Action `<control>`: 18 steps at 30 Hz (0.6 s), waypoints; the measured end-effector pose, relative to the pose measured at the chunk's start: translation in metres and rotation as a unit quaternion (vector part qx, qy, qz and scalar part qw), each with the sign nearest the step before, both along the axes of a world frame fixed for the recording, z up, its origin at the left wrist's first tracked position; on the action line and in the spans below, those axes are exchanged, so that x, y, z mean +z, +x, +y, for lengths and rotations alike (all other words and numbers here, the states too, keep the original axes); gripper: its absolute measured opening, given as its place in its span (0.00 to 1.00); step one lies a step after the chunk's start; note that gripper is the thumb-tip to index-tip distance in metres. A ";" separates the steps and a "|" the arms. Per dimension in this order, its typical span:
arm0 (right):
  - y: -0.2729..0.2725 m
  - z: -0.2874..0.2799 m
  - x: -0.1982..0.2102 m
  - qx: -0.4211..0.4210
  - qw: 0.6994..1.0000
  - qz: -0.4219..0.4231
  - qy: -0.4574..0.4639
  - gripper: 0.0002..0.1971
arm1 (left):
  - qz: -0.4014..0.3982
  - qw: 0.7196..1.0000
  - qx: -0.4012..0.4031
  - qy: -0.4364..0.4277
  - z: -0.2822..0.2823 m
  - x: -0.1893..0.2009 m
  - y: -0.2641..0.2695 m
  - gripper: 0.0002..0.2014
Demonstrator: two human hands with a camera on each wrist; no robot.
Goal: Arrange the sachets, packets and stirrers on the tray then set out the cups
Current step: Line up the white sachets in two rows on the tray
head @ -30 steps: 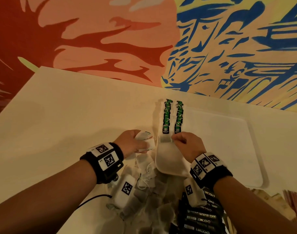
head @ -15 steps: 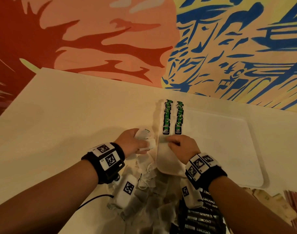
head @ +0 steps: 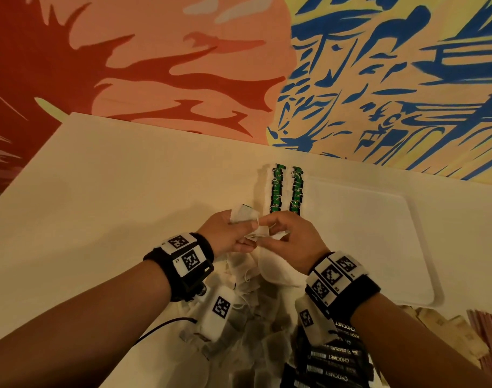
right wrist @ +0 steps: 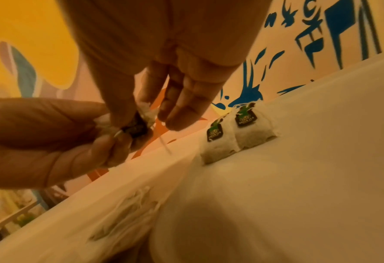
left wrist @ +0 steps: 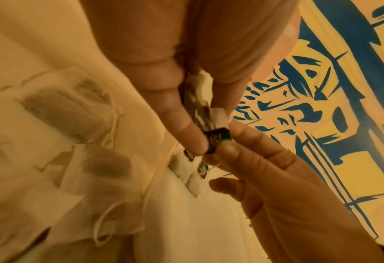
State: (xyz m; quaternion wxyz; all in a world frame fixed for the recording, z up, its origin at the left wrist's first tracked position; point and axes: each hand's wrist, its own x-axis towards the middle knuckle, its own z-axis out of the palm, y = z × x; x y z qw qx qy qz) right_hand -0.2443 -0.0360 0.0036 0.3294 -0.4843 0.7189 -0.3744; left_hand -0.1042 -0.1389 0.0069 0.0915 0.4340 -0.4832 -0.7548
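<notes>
Just off the near-left corner of the white tray [head: 379, 247], my left hand [head: 246, 229] grips a small bundle of tea bags [head: 246, 214]. My right hand [head: 267, 228] meets it and pinches the dark green tag [left wrist: 218, 137] of one tea bag between thumb and forefinger [right wrist: 118, 113]. Two rows of tea bags with green tags [head: 286, 189] lie side by side along the tray's left edge. The right wrist view shows their near ends [right wrist: 238, 135].
A loose pile of tea bags [head: 244, 317] lies on the white table under my wrists. Black sachets [head: 331, 359] are stacked near my right forearm. Brown packets [head: 449, 331] and pink stirrers [head: 491, 331] sit at the lower right. A painted wall rises behind the table.
My right hand left the near end of the tea bag rows and moved left to my left hand's bundle, where it now pinches a tag. My left hand stayed in place.
</notes>
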 end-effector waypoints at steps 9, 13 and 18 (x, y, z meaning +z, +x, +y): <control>-0.014 0.002 0.008 -0.098 0.994 -0.045 0.027 0.05 | -0.049 0.999 -0.023 0.006 0.002 0.007 0.004 0.07; -0.013 0.001 0.013 -0.113 0.991 -0.072 0.026 0.05 | -0.072 0.993 -0.076 -0.054 0.003 0.006 0.005 0.11; -0.010 0.002 0.017 -0.084 0.992 -0.088 0.029 0.06 | -0.072 0.992 -0.066 -0.085 0.006 0.007 0.006 0.08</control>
